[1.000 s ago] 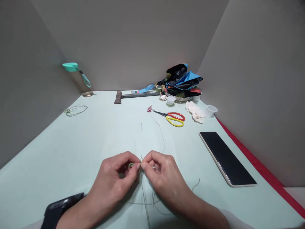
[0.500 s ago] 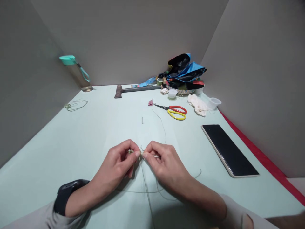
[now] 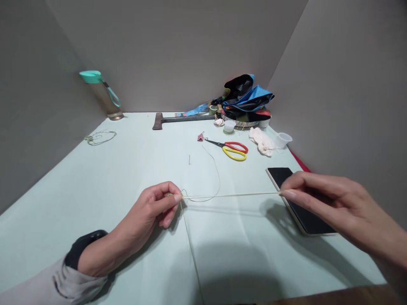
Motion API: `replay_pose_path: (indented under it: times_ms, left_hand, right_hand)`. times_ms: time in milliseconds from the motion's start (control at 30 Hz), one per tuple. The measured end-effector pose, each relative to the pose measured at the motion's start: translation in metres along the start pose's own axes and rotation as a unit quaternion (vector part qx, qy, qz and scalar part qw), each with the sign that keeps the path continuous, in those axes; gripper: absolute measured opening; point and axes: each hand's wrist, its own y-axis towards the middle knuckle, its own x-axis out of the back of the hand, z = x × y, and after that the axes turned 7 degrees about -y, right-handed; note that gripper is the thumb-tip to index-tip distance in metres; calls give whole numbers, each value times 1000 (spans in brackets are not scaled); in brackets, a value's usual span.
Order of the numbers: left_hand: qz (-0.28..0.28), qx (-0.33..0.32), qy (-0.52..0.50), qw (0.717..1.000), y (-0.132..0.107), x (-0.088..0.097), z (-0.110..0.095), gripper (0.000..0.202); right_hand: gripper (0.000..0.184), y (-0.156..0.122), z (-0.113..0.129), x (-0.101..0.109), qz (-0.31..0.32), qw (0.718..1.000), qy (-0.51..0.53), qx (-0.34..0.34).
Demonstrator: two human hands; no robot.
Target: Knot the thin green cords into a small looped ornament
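Note:
Pale thin cord (image 3: 232,195) runs taut and nearly level between my two hands. My left hand (image 3: 162,205) pinches it between thumb and forefinger, just left of the middle of the table. A small knotted bit of the cord shows partly behind those fingers. My right hand (image 3: 330,203) pinches the cord's other end, above the dark phone (image 3: 305,207). One strand drops from my left fingertips towards the table's front edge. Another strand curves loosely over the tabletop towards the scissors (image 3: 235,150).
Beyond the hands lie a small pin (image 3: 190,160), a pink clip (image 3: 200,137) and a hammer (image 3: 184,119). A bottle (image 3: 104,95) stands back left, near coiled cord (image 3: 100,138). Back right are a blue-black bag (image 3: 249,99), cloth (image 3: 262,141) and a cup (image 3: 282,140).
My right hand has moved far right from beside the left, drawing the cord out straight. My left hand stays near its place, still pinching. The loose strands on the table have shifted.

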Motion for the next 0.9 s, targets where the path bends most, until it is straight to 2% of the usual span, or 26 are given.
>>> replay_pose_path:
  times_ms: [67, 200, 300, 433, 633, 800, 900]
  left_hand:
    - [3, 8, -4, 1000, -1, 1, 0, 31]
    - [7, 22, -6, 1000, -4, 2, 0, 32]
    - [2, 27, -7, 1000, -5, 4, -1, 32]
    - [-20, 21, -7, 1000, 0, 8, -2, 34]
    - [-41, 25, 5, 999, 8, 14, -2, 33]
    - [-52, 41, 29, 997, 9, 19, 1, 39]
    - [-62, 53, 63, 995, 12, 25, 7, 41]
  right_hand:
    - [33, -4, -7, -1, 21, 999, -34, 9]
    - [31, -2, -5, -16, 86, 993, -75, 29]
    - [30, 4, -4, -19, 82, 993, -86, 23]
    - [29, 7, -16, -11, 72, 991, -108, 16]
    - [26, 6, -32, -7, 55, 990, -122, 44]
    - [30, -1, -13, -35, 54, 988, -114, 91]
    - [20, -13, 9, -61, 39, 985, -112, 124]
